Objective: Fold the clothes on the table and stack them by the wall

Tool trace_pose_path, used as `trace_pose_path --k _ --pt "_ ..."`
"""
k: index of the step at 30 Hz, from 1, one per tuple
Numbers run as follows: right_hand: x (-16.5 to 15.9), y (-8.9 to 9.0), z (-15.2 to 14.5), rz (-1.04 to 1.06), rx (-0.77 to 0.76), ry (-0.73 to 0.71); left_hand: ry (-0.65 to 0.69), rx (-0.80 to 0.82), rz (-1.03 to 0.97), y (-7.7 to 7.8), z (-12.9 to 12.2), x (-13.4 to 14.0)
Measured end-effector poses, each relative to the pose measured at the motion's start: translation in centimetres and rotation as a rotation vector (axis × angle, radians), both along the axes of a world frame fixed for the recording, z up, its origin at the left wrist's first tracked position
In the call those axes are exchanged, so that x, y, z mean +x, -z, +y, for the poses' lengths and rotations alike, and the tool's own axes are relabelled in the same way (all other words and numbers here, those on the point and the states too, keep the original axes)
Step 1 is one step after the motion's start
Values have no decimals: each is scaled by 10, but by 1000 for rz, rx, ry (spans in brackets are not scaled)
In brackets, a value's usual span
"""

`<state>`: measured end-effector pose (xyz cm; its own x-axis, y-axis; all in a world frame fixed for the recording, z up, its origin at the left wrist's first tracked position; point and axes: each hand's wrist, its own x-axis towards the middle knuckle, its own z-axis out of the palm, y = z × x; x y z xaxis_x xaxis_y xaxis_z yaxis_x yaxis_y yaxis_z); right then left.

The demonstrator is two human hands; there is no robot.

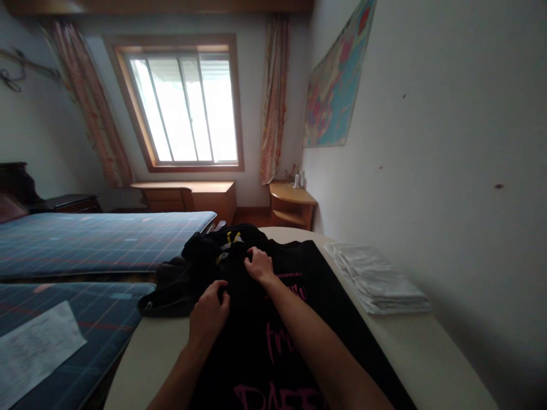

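Observation:
A black garment point(346, 319) with pink lettering lies spread over a pale table point(444, 353). Its far left part is bunched, with yellow and white print showing in the folds. My left hand point(210, 310) is closed in a pinch on the garment's left side, thumb and forefinger curled together. Farther forward, my right hand point(259, 265) has its fingers curled down on the fabric near the bunched part. The dark cloth hides the exact fold between the fingers of each hand.
Folded white cloth point(380, 279) rests on the table's right side, near the wall. Left of the table are mattresses with a blue plaid pattern point(106, 239), the nearer one bearing a sheet of paper point(40, 353). A corner shelf point(294, 196) and a desk point(213, 191) stand beyond.

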<state>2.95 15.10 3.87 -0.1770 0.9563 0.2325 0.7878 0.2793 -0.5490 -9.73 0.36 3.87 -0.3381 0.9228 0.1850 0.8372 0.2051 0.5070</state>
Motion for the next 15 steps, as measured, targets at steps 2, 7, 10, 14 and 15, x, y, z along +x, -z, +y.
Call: trace_pose_path --k 2,7,10,14,15 --pt "-10 -4 2 7 19 -19 10 10 8 -1 0 1" --pt "-34 -17 14 14 -29 -40 -19 -15 58 0 0 2" --pt "-45 -21 22 34 -95 -16 -13 6 68 2 1 1" --pt "-51 -19 27 80 -122 -14 40 61 23 6 1 0" --pt "-50 -18 26 84 -115 -29 54 85 5 7 1 -1"
